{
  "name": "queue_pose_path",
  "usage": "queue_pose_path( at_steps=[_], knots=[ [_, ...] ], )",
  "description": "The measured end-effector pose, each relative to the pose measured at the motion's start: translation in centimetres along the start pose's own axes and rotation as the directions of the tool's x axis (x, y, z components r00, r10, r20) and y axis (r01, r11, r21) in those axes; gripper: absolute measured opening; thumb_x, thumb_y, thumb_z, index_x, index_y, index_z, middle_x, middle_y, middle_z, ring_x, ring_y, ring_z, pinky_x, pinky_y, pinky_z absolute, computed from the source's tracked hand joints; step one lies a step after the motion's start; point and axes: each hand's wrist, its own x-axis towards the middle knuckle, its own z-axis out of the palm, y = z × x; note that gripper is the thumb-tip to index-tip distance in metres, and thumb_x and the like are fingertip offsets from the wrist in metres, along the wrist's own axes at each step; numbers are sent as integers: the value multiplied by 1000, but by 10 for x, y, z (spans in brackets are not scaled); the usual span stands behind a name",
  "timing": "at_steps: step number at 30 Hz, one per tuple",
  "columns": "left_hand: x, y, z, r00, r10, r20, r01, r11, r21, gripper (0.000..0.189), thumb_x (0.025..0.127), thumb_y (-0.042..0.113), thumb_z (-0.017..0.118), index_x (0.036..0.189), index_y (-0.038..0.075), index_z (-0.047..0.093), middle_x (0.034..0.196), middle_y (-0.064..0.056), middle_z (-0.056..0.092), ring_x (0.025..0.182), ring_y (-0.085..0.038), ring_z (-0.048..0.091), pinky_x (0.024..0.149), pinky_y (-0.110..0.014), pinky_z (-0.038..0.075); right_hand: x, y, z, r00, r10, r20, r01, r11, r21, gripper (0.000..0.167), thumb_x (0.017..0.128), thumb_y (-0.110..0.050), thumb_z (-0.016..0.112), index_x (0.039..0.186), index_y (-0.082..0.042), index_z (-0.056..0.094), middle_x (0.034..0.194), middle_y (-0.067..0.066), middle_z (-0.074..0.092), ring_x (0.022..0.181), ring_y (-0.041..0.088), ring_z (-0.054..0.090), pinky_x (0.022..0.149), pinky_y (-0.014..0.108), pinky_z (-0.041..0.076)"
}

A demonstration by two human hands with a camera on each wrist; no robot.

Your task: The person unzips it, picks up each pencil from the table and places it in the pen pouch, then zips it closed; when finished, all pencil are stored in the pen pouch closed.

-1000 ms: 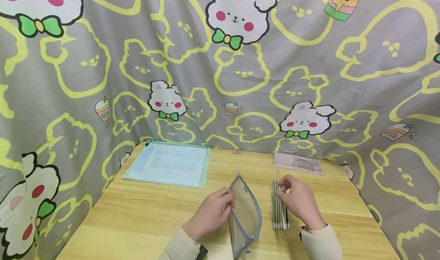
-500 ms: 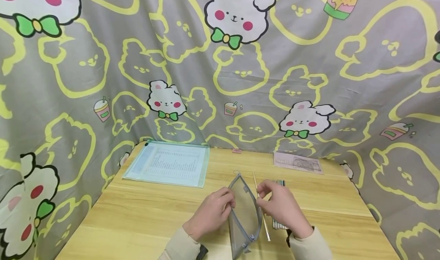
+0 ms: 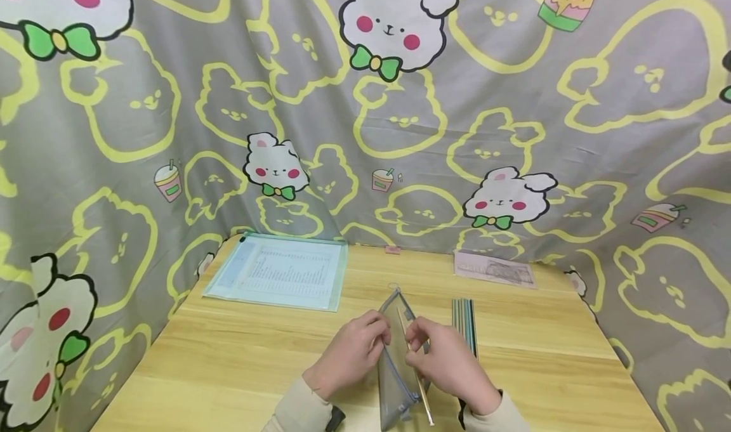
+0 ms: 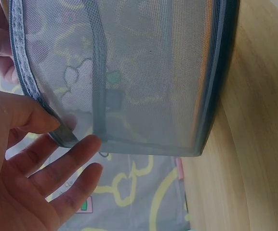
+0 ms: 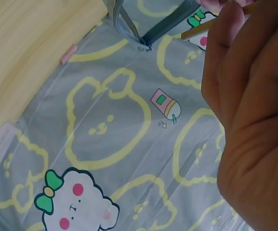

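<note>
My left hand [image 3: 353, 354] pinches the rim of a grey mesh zip pouch [image 3: 391, 386], which stands on its edge with its mouth apart. In the left wrist view, thumb and fingers grip the zip edge of the pouch [image 4: 134, 96], and a thin orange strip shows through the mesh near its base. A gold-coloured pencil [image 3: 424, 399] is pinched in my right hand [image 3: 448, 361], slanting over the pouch's mouth. Whether its tip is inside cannot be seen. Several more pencils [image 3: 462, 318] lie side by side on the table, partly behind the right hand.
A pale green document folder [image 3: 285, 273] with a printed sheet lies at the table's back left. Towards the back right is a pinkish printed card [image 3: 494, 269], and a small pink piece [image 3: 393, 250] sits at the back edge. A patterned curtain [image 3: 342, 102] encloses the table.
My right hand has lifted a pencil from the row and carried it left to the pouch's mouth. The left hand keeps its grip on the pouch.
</note>
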Motion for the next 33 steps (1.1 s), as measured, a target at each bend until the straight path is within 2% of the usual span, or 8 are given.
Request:
queue_pose_path(
  at_steps=[8,14,23,33],
  knots=[
    [1,1,1,1000,12,14,-12,1000,-5,18,95,-1,70,89,15,69,105,4,68,94,-5,66,83,-15,58,7,5,5,1000,3,15,-3,1000,-14,17,83,-1,69,98,-10,66,79,-4,66,49,10,61,45,25,50],
    [1,2,2,1000,19,0,-19,1000,-2,18,93,-2,70,89,16,68,103,5,67,94,-6,66,83,-16,58,19,7,10,1000,-13,7,13,998,-58,17,81,-2,69,95,-9,64,77,-4,65,50,8,58,44,24,46],
    [0,2,3,1000,28,-5,-28,1000,-12,17,94,0,71,89,17,69,102,6,67,93,-5,66,82,-15,58,31,7,18,1000,-7,7,8,997,-79,15,89,-11,78,95,-11,65,74,-4,64,50,8,58,44,24,45],
    [0,0,1,1000,24,0,-24,999,-25,18,95,-1,70,90,17,69,103,6,67,97,-6,68,85,-16,58,34,10,22,1000,4,3,-3,995,-101,16,86,-3,76,94,-10,64,73,-3,62,51,8,58,45,24,45]
  ],
)
